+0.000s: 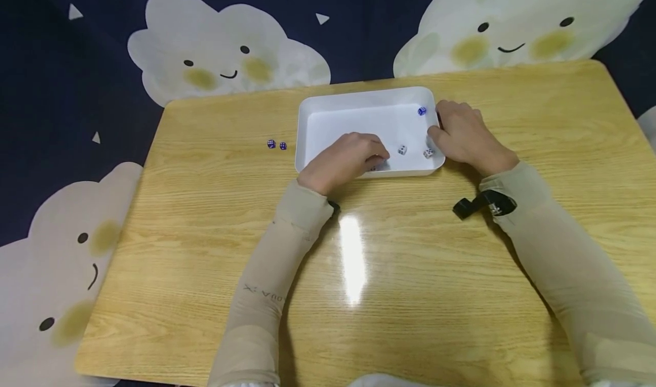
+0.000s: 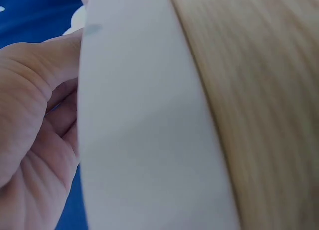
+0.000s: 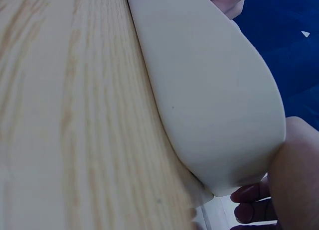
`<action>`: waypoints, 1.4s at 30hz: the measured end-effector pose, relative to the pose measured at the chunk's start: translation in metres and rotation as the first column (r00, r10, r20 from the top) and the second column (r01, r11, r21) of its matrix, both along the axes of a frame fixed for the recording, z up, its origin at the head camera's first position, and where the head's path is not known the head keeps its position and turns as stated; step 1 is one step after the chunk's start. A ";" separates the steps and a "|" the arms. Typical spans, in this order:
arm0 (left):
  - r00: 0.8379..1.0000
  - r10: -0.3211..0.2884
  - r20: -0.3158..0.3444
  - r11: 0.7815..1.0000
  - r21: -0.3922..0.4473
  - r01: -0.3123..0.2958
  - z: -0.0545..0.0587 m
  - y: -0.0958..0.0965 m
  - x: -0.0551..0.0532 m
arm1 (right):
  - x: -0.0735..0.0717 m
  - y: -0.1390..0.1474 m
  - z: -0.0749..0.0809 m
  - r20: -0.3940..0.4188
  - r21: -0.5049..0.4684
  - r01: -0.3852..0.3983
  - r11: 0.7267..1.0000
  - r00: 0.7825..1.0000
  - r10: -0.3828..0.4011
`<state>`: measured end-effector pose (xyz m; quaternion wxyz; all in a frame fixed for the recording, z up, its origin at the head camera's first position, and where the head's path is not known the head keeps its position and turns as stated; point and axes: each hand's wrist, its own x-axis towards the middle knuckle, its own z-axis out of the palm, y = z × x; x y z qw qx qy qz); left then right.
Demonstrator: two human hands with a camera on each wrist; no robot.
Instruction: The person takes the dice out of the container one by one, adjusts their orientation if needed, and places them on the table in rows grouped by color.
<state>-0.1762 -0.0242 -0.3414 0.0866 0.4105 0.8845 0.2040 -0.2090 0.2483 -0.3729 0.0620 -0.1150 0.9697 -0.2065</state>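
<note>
A white rectangular tray (image 1: pixel 333 102) sits toward the far side of the table. My right hand (image 1: pixel 463 131) grips its right end, thumb over the rim and fingers along the outer wall (image 3: pixel 224 90). My left hand (image 1: pixel 353 153) reaches over the near wall (image 2: pixel 134 115) into the tray, fingers bent down close to the floor. Partly covered by that hand is a die (image 1: pixel 373 168); I cannot tell whether the fingertips pinch one. Two white dice (image 1: pixel 402 149) lie right of the left hand, one near the right thumb. A blue die (image 1: pixel 422 111) rests in the far right corner.
Two blue dice (image 1: pixel 271 144) lie on the wooden table (image 1: pixel 215 222), just left of the tray. Behind the table hangs a dark blue cloth (image 1: pixel 364 34) with smiling clouds. A black strap (image 1: pixel 484 203) is on the right wrist.
</note>
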 end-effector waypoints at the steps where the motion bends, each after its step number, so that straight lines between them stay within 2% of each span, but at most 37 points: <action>1: 1.000 0.006 -0.004 1.000 0.000 -0.006 0.001 -0.001 0.000 | 0.000 0.000 0.000 0.001 -0.001 0.000 1.000 1.000 0.000; 14: 0.996 0.086 -0.022 0.996 0.005 -0.086 0.011 -0.018 -0.004 | 0.000 0.001 -0.001 -0.004 0.019 0.000 1.000 1.000 0.000; 21: 0.993 0.120 0.002 0.993 -0.014 -0.120 0.015 -0.025 -0.007 | 0.000 0.000 -0.001 -0.006 0.016 -0.005 1.000 1.000 0.006; 32: 0.981 0.192 -0.037 0.981 -0.018 -0.192 0.022 -0.042 -0.010 | 0.000 -0.001 0.000 0.011 0.020 0.006 1.000 1.000 -0.006; 42: 0.968 0.240 -0.075 0.971 0.030 -0.239 0.027 -0.061 -0.014 | 0.000 0.000 0.000 0.013 0.021 0.007 1.000 1.000 -0.007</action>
